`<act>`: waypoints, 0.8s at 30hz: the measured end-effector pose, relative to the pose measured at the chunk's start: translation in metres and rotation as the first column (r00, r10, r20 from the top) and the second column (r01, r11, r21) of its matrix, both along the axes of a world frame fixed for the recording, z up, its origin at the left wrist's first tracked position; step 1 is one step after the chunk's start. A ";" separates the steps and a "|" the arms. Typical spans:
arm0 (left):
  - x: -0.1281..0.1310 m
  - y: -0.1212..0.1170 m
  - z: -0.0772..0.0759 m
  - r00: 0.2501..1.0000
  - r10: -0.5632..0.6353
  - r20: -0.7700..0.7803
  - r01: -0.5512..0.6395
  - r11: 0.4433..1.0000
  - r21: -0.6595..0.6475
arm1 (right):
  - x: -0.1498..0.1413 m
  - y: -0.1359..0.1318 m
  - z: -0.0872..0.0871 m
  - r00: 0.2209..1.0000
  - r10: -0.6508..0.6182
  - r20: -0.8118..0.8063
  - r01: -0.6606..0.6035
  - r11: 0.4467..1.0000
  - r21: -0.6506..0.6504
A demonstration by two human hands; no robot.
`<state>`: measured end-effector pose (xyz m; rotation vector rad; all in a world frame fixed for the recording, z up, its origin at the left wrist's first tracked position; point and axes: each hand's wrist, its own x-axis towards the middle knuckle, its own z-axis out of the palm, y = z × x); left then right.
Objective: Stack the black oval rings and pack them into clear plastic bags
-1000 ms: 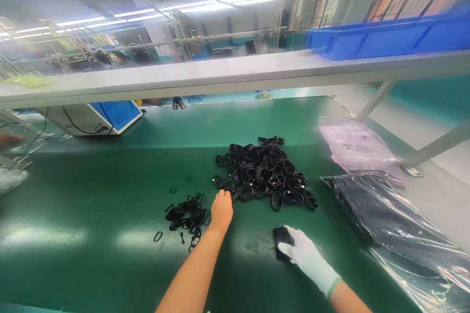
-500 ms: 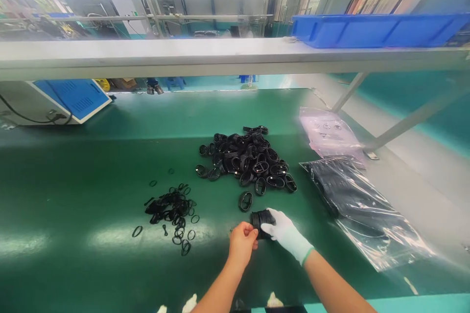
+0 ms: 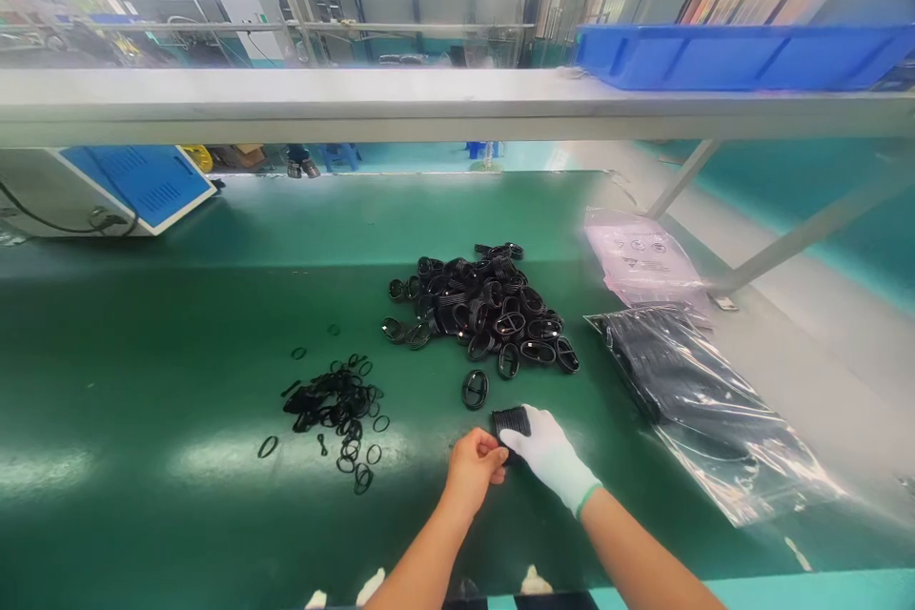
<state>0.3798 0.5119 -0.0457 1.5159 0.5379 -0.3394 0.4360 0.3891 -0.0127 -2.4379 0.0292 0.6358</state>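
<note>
My right hand, in a white glove, grips a stack of black oval rings resting on the green mat. My bare left hand is closed in a pinch against the near end of that stack; what its fingertips hold is hidden. One loose black oval ring lies just beyond the hands. Farther back sits a large pile of the same oval rings. To the left lies a heap of small thin black O-rings.
A clear bag of black parts and a pinkish plastic bag lie at the right. A white shelf spans overhead, carrying a blue bin. A blue-and-white machine stands back left.
My left hand drew back from the big pile to meet the gloved right hand at the stack. A single oval ring now lies apart from the pile. The camera tilted down.
</note>
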 end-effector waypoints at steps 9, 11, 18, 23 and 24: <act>-0.004 0.011 0.003 0.945 -0.294 0.144 0.225 0.903 0.366 | -0.001 -0.002 -0.007 0.999 0.020 -0.031 -0.018 0.997 0.078; 0.000 0.017 0.009 0.922 -0.373 0.105 0.301 0.860 0.412 | -0.003 -0.001 -0.007 0.999 0.002 -0.047 0.001 0.998 0.067; 0.067 0.039 0.045 0.789 -0.611 -0.066 0.362 0.376 0.853 | -0.002 0.005 0.001 0.994 -0.029 -0.102 0.032 0.999 0.024; 0.085 0.045 0.048 0.746 -0.651 -0.140 0.449 0.336 0.828 | -0.003 0.003 -0.003 0.995 -0.043 -0.095 0.046 0.998 0.032; 0.077 0.048 0.047 0.749 -0.649 -0.133 0.454 0.357 0.816 | -0.003 0.002 -0.005 0.995 -0.037 -0.090 0.041 0.998 0.042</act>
